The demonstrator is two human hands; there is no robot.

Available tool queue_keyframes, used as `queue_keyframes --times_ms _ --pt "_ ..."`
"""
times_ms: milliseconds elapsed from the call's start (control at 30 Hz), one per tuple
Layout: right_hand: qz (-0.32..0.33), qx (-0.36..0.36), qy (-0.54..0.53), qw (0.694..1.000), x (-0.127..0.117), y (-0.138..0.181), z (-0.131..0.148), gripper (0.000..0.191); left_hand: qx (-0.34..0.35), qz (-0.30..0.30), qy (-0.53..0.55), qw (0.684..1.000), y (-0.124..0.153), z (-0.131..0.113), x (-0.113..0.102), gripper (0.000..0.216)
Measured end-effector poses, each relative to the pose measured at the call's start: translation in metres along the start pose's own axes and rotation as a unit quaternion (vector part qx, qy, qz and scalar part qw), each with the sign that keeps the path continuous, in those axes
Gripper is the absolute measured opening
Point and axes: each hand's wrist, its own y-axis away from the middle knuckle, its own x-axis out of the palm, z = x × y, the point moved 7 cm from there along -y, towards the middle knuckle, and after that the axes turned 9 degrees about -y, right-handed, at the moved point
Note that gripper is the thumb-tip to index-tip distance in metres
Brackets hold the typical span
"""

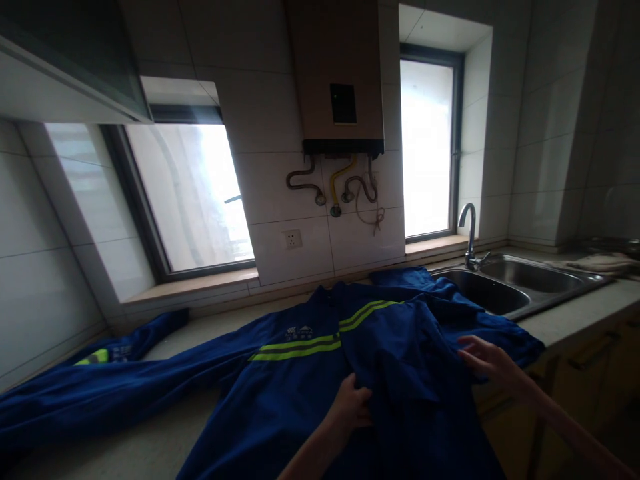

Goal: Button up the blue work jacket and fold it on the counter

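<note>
Tiled wall (280,193) behind table (575,321), sink (546,297) at right. Left hand (347,407) low on blue work jacket (295,387), right hand (483,357) at its side; can't tell whether fingers (364,395) grip.

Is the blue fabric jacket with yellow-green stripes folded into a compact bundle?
No, the jacket lies spread across the pale counter, one long sleeve stretched toward the picture's left.

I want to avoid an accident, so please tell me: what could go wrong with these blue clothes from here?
The crumpled blue fabric beside the shiny steel double sink could slip into the left bowl and perhaps get wet. The blue cloth jacket with yellow-green stripes seems to overhang the pale, flat counter in front, so a pull by the left hand might drag it down.
</note>
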Motion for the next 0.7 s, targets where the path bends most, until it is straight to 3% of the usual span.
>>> queue_keyframes --times_ms 100,200,300,400,567,700 --pt "0.053 0.053 0.060 0.995 0.010 0.068 -0.017 0.044 0.018 -0.017 0.014 1.000 0.002 -0.004 0.000 0.057" --pt "0.044 0.084 0.005 0.995 0.032 0.113 -0.041 0.040 0.036 -0.026 0.075 0.996 0.010 -0.013 0.005 0.055" --pt "0.020 0.113 -0.093 0.989 0.058 0.135 -0.069 0.053 0.061 -0.016 0.128 0.990 0.025 -0.027 0.013 0.063" --pt "-0.001 0.151 -0.142 0.978 0.075 0.143 -0.086 0.064 0.073 0.026 0.142 0.987 0.040 -0.039 0.021 0.092" --pt "-0.009 0.188 -0.223 0.956 0.064 0.149 -0.064 0.054 0.031 0.095 0.089 0.991 0.044 -0.027 0.021 0.125" --pt "0.049 0.227 -0.339 0.912 0.042 0.151 -0.036 0.051 -0.005 0.139 -0.009 0.990 0.039 -0.013 0.009 0.109"
